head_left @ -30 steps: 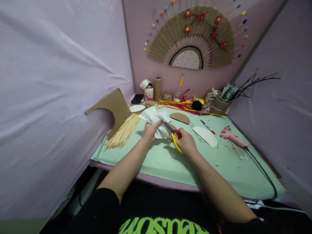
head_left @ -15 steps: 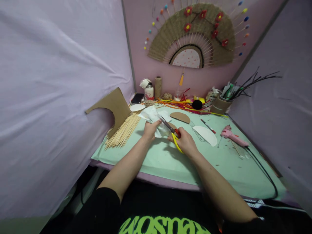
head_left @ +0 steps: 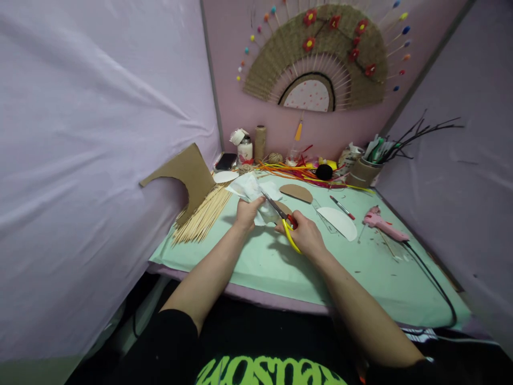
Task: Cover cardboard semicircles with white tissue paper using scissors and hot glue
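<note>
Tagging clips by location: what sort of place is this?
Probably a small craft booth, closed in by cloth walls: a pink glue gun and a bundle of thin sticks lie on the table, and a decorated fan hangs behind.

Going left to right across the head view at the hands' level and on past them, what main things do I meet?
Wooden sticks → left hand → scissors in the right hand → white half-disc → pink glue gun.
</note>
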`<state>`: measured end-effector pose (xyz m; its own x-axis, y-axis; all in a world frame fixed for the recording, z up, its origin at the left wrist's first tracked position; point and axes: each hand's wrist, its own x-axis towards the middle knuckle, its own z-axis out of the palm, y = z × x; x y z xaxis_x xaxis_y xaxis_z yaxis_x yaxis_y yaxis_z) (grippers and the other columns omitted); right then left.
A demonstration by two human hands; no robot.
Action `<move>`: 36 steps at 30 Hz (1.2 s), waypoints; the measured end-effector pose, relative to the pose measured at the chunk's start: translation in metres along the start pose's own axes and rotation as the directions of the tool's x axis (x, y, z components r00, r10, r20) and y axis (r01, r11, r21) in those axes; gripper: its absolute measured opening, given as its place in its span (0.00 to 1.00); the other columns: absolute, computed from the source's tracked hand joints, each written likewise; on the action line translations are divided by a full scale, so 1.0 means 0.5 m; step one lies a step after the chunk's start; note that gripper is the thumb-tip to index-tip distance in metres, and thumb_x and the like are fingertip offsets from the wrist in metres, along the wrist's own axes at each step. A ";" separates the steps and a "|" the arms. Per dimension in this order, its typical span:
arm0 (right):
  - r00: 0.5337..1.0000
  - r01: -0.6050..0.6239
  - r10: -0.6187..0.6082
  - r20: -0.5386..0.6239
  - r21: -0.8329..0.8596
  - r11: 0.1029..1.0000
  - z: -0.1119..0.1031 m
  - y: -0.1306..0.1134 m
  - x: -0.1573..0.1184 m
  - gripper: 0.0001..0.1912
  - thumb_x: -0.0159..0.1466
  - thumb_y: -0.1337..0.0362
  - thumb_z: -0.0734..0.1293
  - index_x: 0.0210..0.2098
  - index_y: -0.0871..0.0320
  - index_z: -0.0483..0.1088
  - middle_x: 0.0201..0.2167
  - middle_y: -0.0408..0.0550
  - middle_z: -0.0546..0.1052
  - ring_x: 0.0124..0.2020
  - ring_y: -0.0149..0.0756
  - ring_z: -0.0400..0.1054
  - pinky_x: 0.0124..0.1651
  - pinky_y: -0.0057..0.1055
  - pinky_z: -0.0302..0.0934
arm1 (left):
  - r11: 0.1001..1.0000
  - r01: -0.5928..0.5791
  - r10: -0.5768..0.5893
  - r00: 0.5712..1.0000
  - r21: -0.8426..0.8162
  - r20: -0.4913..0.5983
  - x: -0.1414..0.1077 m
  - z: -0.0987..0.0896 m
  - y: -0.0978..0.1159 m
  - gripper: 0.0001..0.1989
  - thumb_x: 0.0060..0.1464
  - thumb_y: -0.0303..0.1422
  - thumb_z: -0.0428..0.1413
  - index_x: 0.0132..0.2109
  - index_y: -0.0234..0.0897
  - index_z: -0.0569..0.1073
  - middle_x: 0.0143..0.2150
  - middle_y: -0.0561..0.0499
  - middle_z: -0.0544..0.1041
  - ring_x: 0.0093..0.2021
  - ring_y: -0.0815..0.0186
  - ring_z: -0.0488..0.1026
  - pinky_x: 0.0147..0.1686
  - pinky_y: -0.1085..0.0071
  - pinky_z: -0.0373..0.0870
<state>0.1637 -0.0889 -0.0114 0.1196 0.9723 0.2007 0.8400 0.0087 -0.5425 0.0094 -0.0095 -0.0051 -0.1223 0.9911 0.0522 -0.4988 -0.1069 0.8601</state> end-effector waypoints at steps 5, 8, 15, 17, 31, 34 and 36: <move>1.000 -0.003 0.003 -0.002 0.007 1.000 0.000 0.002 -0.001 0.23 0.56 0.40 0.66 0.27 0.52 0.59 0.23 0.41 0.70 0.24 0.35 0.61 0.26 0.29 0.45 | 1.000 0.005 -0.005 1.000 -0.016 0.025 -0.004 0.001 0.003 0.29 0.30 0.34 0.70 0.45 0.35 0.77 0.39 0.47 0.81 0.40 0.57 0.77 0.44 0.63 0.71; 1.000 -0.009 0.009 0.005 0.016 1.000 0.000 0.002 0.000 0.23 0.56 0.40 0.66 0.27 0.52 0.58 0.23 0.41 0.69 0.24 0.35 0.61 0.26 0.29 0.46 | 1.000 -0.006 0.007 0.999 -0.025 0.045 -0.003 0.001 0.002 0.29 0.30 0.34 0.70 0.45 0.35 0.77 0.39 0.47 0.81 0.41 0.58 0.77 0.45 0.63 0.71; 1.000 0.007 -0.007 0.007 0.003 1.000 0.003 0.006 0.005 0.22 0.55 0.41 0.67 0.29 0.52 0.60 0.26 0.41 0.71 0.27 0.35 0.63 0.26 0.28 0.47 | 1.000 -0.020 0.020 1.000 -0.022 -0.006 0.004 -0.001 0.002 0.28 0.30 0.34 0.69 0.45 0.35 0.76 0.38 0.47 0.81 0.41 0.57 0.77 0.44 0.63 0.71; 1.000 0.023 -0.023 -0.001 0.003 1.000 0.003 0.006 0.005 0.22 0.56 0.41 0.66 0.28 0.53 0.60 0.26 0.41 0.71 0.27 0.35 0.63 0.27 0.28 0.47 | 0.999 -0.031 0.031 0.999 -0.031 -0.011 0.007 -0.002 0.002 0.29 0.30 0.34 0.70 0.45 0.35 0.76 0.39 0.47 0.81 0.42 0.57 0.77 0.45 0.63 0.71; 1.000 -0.010 0.010 0.002 -0.009 1.000 0.001 0.005 0.002 0.22 0.55 0.40 0.67 0.27 0.52 0.61 0.23 0.41 0.71 0.24 0.35 0.61 0.26 0.28 0.45 | 0.999 -0.050 0.050 0.998 -0.014 -0.028 0.012 -0.007 0.001 0.31 0.30 0.34 0.71 0.47 0.35 0.76 0.41 0.45 0.81 0.42 0.56 0.78 0.45 0.63 0.72; 1.000 0.009 -0.009 -0.006 -0.001 1.000 0.004 0.008 0.002 0.22 0.56 0.41 0.67 0.27 0.52 0.61 0.23 0.41 0.70 0.24 0.35 0.60 0.26 0.28 0.46 | 0.999 -0.043 0.042 0.999 -0.025 -0.033 0.011 -0.006 0.003 0.32 0.30 0.34 0.71 0.47 0.35 0.75 0.40 0.46 0.81 0.42 0.57 0.78 0.45 0.62 0.72; 1.000 0.016 -0.016 -0.013 0.001 1.000 0.005 0.010 0.002 0.21 0.56 0.42 0.67 0.26 0.52 0.61 0.22 0.41 0.70 0.24 0.34 0.60 0.26 0.28 0.46 | 0.999 -0.046 0.045 0.998 -0.028 -0.032 0.011 -0.006 0.003 0.32 0.30 0.34 0.71 0.47 0.35 0.75 0.39 0.47 0.81 0.41 0.57 0.78 0.45 0.63 0.71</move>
<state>0.1664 -0.0870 -0.0159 0.1128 0.9689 0.2202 0.8412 0.0248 -0.5401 0.0054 -0.0045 -0.0049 -0.1719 0.9823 0.0747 -0.5165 -0.1545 0.8422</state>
